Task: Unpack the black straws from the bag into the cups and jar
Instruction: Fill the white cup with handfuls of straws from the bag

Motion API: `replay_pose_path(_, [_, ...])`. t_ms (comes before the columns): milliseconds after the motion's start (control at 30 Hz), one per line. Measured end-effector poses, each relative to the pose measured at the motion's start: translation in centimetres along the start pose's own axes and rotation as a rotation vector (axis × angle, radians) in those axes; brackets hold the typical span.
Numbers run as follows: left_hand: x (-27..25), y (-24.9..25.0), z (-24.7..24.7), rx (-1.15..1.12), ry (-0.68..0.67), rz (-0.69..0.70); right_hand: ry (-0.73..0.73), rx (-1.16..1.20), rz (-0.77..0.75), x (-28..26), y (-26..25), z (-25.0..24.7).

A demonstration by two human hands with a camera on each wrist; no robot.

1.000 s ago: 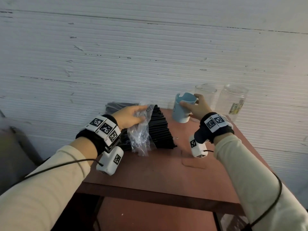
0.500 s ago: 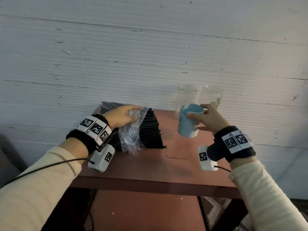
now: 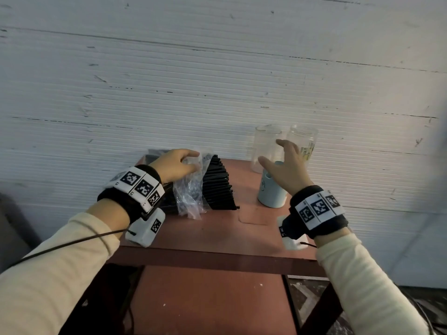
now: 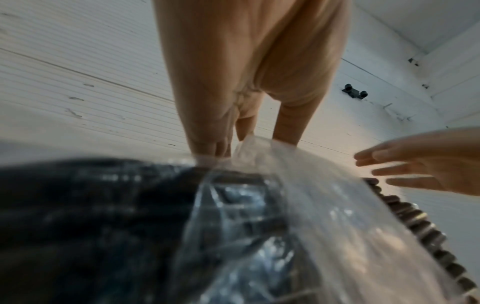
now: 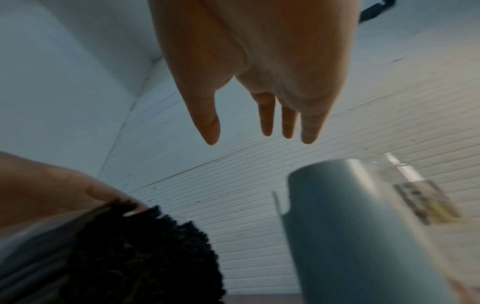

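Note:
A thick bundle of black straws [image 3: 217,187] lies on the red-brown table [image 3: 217,233], its ends poking out of a clear plastic bag [image 3: 189,192]. My left hand [image 3: 179,163] pinches the top of the bag [image 4: 249,148] above the straws [image 4: 405,218]. A light blue cup [image 3: 271,192] stands upright on the table right of the bundle. My right hand [image 3: 285,165] hovers just above the cup [image 5: 345,226] with fingers [image 5: 267,117] straight and spread, holding nothing. Behind it stand a clear cup [image 3: 263,146] and a clear jar [image 3: 304,143] with a yellow label.
A white ribbed wall [image 3: 217,81] runs right behind the table's back edge. Bare table surface lies in front of the straws and cup. A lower red shelf [image 3: 205,298] shows under the tabletop.
My right hand carried the blue cup forward and toward the straws, set it on the table, and let go; it now hovers open. The left hand kept its hold on the bag.

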State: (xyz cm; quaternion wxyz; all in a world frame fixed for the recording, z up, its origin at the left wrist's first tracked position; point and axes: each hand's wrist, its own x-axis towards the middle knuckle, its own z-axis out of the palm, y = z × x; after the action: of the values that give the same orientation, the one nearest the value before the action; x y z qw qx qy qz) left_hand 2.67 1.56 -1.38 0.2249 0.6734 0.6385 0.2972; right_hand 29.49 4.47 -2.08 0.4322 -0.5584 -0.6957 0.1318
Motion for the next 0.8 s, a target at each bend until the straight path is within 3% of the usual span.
replay_pose_path(67, [-0.3, 0.2, 0.1, -0.002, 0.006, -0.002, -0.06, 0.044, -0.076, -0.4, -1.8, 1.1])
replay_pose_path(167, [-0.7, 0.6, 0.3, 0.013, 0.007, -0.006, -0.286, 0.145, -0.014, -0.6, -3.7, 3.7])
replay_pose_path(267, [-0.9, 0.9, 0.3, 0.026, 0.012, -0.023, -0.449, 0.102, 0.007, -0.7, -4.4, 6.5])
replay_pose_path(433, [-1.2, 0.7, 0.5, 0.025, 0.002, -0.04, -0.37, 0.145, 0.009, -0.1, -3.8, 7.5])
replay_pose_path(667, [-1.5, 0.5, 0.4, 0.026, -0.006, -0.032, -0.383, 0.348, 0.111, 1.0, -1.8, 4.3])
replay_pose_path(800, [-1.3, 0.6, 0.5, 0.061, -0.056, -0.025, -0.443, 0.408, 0.144, 0.5, -2.3, 5.4])
